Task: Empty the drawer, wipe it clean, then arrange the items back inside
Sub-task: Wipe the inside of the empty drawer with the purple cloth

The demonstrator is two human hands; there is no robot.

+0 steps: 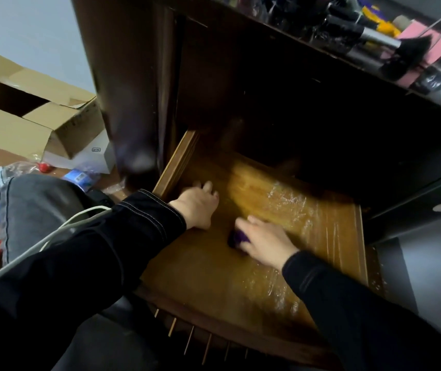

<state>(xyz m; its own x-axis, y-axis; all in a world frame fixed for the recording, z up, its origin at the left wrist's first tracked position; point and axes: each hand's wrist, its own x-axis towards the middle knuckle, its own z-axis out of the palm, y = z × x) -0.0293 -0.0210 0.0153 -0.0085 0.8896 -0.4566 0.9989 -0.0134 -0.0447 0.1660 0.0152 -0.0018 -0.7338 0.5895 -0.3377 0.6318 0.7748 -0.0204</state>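
Left hand (195, 204) flat in drawer (178, 159), right hand (265, 242) gripping purple cloth (237, 236), cardboard box (61, 129) on floor

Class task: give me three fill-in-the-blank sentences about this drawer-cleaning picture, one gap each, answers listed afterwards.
1. The right hand holds a ____ cloth against the bottom of the drawer.
2. The left hand rests near the drawer's ____ wall.
3. The cardboard box has its flaps ____.
Answers: purple; left; open.
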